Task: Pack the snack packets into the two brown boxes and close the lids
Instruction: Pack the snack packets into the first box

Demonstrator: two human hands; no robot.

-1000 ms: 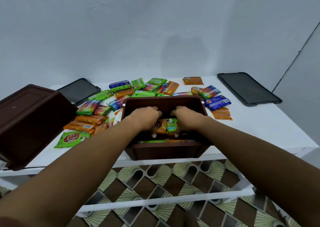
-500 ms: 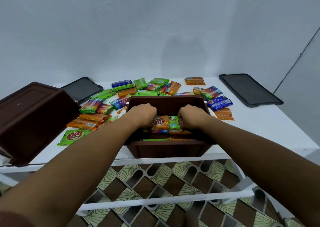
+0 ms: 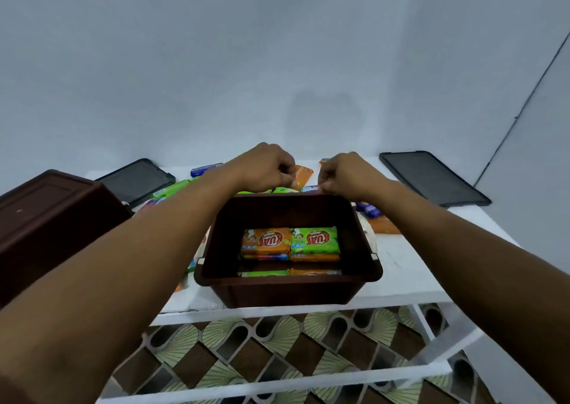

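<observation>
While packets [image 3: 266,241] lie in the brown box [image 3: 287,292], left hand [image 3: 265,169], right hand [image 3: 347,174] curled beyond it, grasp unclear

Pretty bare room tbh. Plain pale grey-blue wall [image 3: 277,49] straight ahead, meeting a side wall [image 3: 543,157] on the right, with a thin dark line [image 3: 524,106] running down along the corner. Light's soft and dim, just a faint shadow [image 3: 327,116] on the far wall. Only furniture is a white table [image 3: 407,268] with white rails [image 3: 277,384] underneath. Through them you can see the floor [image 3: 277,351], tiled in a brown-and-cream fan pattern.
</observation>
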